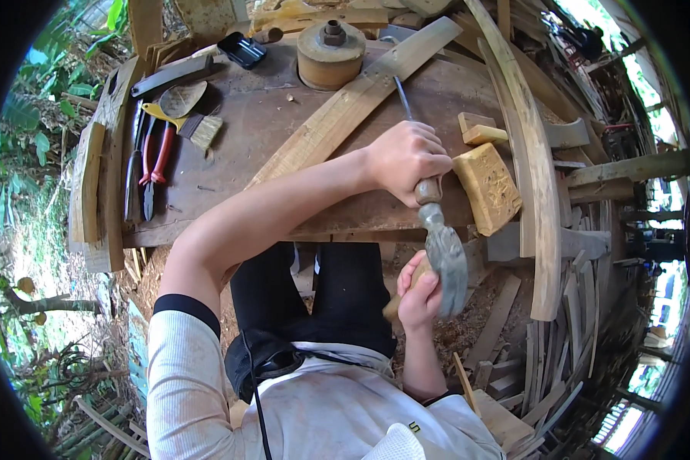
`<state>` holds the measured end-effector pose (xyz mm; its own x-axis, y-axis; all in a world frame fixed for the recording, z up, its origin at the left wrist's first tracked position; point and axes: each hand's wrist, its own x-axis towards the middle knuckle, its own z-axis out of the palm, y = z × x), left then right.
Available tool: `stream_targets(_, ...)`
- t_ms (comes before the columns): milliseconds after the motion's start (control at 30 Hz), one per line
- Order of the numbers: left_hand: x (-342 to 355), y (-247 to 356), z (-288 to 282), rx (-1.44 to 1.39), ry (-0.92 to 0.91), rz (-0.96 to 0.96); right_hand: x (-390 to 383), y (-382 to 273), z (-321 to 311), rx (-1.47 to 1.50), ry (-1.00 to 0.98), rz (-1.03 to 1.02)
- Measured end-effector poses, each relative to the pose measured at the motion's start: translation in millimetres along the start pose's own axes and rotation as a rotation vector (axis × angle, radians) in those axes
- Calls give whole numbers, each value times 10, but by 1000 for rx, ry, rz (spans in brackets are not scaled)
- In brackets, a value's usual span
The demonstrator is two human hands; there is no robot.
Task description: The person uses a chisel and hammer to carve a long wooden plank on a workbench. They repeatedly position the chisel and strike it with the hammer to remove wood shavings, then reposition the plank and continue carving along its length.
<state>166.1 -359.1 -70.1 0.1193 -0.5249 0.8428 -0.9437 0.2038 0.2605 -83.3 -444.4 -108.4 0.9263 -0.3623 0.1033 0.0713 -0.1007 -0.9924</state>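
My left hand (410,162) is closed around the wooden handle of a chisel (403,100), which has a thin metal shaft. Its tip end reaches the edge of a long pale plank (314,136) lying slantwise over the workbench; exact contact is hard to make out. Below, my right hand (420,295) grips a claw hammer (446,264) by its wooden handle, close under the grey head. The hammer's striking face is at the butt of the chisel handle, touching or nearly so. My fingers hide part of both handles.
On the workbench (230,161) at left lie red-handled pliers (157,165), a paintbrush (195,129) and a black tray (241,50). A round wooden block with a bolt (331,57) stands at the back. Right are a yellowish wood block (487,188) and long curved timber (540,176).
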Motion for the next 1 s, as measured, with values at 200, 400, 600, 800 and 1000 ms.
stream_targets(200, -45, -61, -49, 33, -47, -17, 20, -118, 55, 37, -122, 96)
stream_targets(400, -24, -53, -40, 32, -22, -16, 95, -257, 49, 119, -110, 79)
stream_targets(600, 32, -13, 34, 35, -1, -1, 60, -7, -103, 104, -27, -276)
stream_targets(800, 40, -8, 43, 60, -25, -5, 98, 37, -133, 99, -11, -365)
stream_targets(1000, -3, 72, -17, 63, -73, 1, 125, -223, -106, 97, -24, -165)
